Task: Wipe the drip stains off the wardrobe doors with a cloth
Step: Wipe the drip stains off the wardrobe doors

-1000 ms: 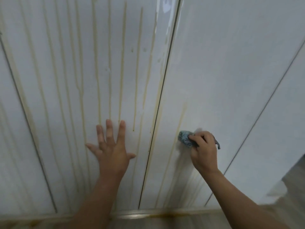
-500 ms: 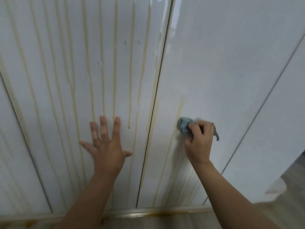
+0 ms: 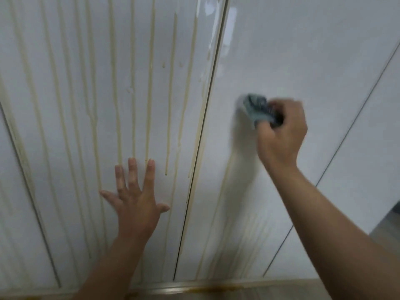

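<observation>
Cloth (image 3: 256, 109) on gloss: a person's R hand (image 3: 281, 135) grips the bunched wad, fingers curled tight round it, and presses it to the right door (image 3: 292, 50), just right of the seam (image 3: 207, 105). L hand (image 3: 136, 202) lies flat on the left door (image 3: 54, 148), fingers straight & spread, tips touching the lower ends of a few stains (image 3: 149, 83).

Risks, as judged from here: the cloth is small and balled up, so it prob. loads fast and may smear residue across the panel instead of lifting it. Faint streaks (image 3: 225, 191) run down the right door below the wad and could be missed against the white. The L palm sits among the runs (it may pick up residue and print it elsewhere). Loosened liquid could run down to the rail (image 3: 164, 290), where an amber puddle (image 3: 216, 289) already sits, or into the seam, hard to reach w/ a wad.

Materials: doors are smooth, white, glossy, w/ window glare near the seam. Stains are thin cream-yellow vertical runs, many on the left door, some ending in small beads. The cloth is blue-grey, crumpled, motion-blurred; its weave cannot be told.
</observation>
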Motion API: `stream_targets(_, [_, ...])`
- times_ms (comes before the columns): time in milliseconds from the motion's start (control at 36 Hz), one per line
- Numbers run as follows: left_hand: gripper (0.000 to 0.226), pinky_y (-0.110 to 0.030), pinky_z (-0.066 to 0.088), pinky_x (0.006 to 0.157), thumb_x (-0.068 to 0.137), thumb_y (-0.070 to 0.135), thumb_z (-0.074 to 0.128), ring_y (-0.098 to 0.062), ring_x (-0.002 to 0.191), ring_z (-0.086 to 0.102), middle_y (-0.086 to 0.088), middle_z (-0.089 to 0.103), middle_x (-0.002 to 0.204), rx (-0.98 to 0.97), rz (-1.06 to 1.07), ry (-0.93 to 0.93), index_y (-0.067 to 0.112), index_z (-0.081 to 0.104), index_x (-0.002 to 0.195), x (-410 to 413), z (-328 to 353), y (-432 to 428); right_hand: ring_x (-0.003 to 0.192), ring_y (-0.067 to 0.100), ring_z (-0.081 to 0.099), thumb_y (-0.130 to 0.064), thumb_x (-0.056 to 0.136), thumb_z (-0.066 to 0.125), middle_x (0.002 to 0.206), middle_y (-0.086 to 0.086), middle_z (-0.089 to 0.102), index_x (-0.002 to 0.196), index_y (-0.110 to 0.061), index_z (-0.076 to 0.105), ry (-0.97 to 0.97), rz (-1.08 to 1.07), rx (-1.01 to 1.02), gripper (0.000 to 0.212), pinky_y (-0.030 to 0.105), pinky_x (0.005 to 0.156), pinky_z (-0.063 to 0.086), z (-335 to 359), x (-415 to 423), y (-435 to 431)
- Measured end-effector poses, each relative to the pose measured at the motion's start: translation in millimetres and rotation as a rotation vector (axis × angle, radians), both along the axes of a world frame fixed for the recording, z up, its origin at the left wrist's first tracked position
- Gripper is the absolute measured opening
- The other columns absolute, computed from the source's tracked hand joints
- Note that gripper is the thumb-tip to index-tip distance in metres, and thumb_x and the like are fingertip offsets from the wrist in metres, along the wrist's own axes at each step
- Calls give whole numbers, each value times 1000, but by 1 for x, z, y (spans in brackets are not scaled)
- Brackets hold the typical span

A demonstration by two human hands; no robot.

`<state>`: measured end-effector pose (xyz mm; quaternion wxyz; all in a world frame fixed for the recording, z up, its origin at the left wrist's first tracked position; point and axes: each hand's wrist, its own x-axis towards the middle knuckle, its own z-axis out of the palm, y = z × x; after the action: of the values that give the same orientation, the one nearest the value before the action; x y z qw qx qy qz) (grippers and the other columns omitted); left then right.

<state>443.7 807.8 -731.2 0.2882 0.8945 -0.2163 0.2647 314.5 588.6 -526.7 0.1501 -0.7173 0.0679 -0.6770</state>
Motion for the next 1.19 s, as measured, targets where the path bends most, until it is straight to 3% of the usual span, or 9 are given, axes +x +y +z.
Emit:
stream_targets(167, [157, -91, 11, 100, 47, 54, 96, -35, 155, -22, -6, -21, 170, 19, 4, 3, 37, -9, 163, 0, 0, 1, 92, 31, 54, 1, 70, 49, 99, 13, 58, 97, -9, 69, 41, -78, -91, 35, 28, 79, 37, 43, 34, 9])
stream_targets(389, [160, -89, 6, 102, 42, 51, 99, -34, 156, -21, -5, -18, 171, -8, 8, -20, 36, -3, 163, 0, -1, -1, 86, 35, 57, 9, 80, 53, 93, 19, 62, 96, 1, 76, 124, -130, -295, 29, 18, 94, 30, -72, 32, -1])
stream_targets(472, [163, -88, 4, 101, 40, 48, 100, -33, 155, -23, -3, -20, 170, -17, 3, -8, 38, -7, 163, 1, 0, -2, 85, 36, 59, 9, 83, 58, 91, 16, 62, 97, 1, 77, 263, -76, -309, 25, 22, 87, 38, -109, 22, -5])
stream_targets(556, [163, -89, 4, 102, 43, 47, 100, -32, 155, -25, -2, -23, 170, -19, 5, 6, 40, -12, 162, -1, 1, -2, 85, 26, 59, 2, 74, 59, 89, 10, 62, 96, -5, 78, 338, -12, -232, 31, 26, 78, 44, -97, 12, -2])
stream_targets(694, [160, -88, 5, 103, 47, 49, 99, -31, 154, -26, -2, -25, 169, -8, 11, 16, 39, -11, 162, -2, 2, -2, 85, -4, 47, -1, 68, 57, 94, -2, 57, 98, -12, 78, 190, 27, -47, 38, 0, 80, 33, -13, 9, 13])
stream_targets(917, [161, -86, 4, 104, 46, 51, 99, -31, 154, -27, -2, -26, 169, -13, 18, 6, 40, -13, 161, -4, 3, -1, 90, 30, 55, 12, 71, 54, 96, 14, 59, 98, -8, 76, 90, -84, -134, 40, 17, 84, 34, -25, 31, 10])
stream_targets(972, [161, -87, 4, 104, 46, 50, 99, -30, 154, -27, -2, -26, 169, -20, 18, 8, 40, -14, 161, -4, 3, -1, 90, 31, 53, 11, 79, 55, 93, 17, 59, 95, -4, 75, 112, -119, -232, 30, 18, 85, 34, -60, 31, 2])
stream_targets(1083, [160, -85, 1, 105, 49, 50, 98, -29, 153, -30, 1, -30, 167, -14, 13, 38, 43, -17, 160, -4, 4, -1, 83, 34, 54, 9, 88, 65, 91, 18, 60, 94, 2, 73, 248, -143, -334, 11, 42, 74, 45, -133, 23, -10])
stream_targets(1194, [159, -83, -1, 106, 50, 51, 97, -29, 153, -30, 2, -32, 167, -16, 22, 52, 43, -19, 159, -5, 5, 0, 83, 33, 56, 2, 81, 55, 91, 13, 61, 92, -1, 74, 392, -61, -328, 22, 39, 69, 47, -150, 9, -11])
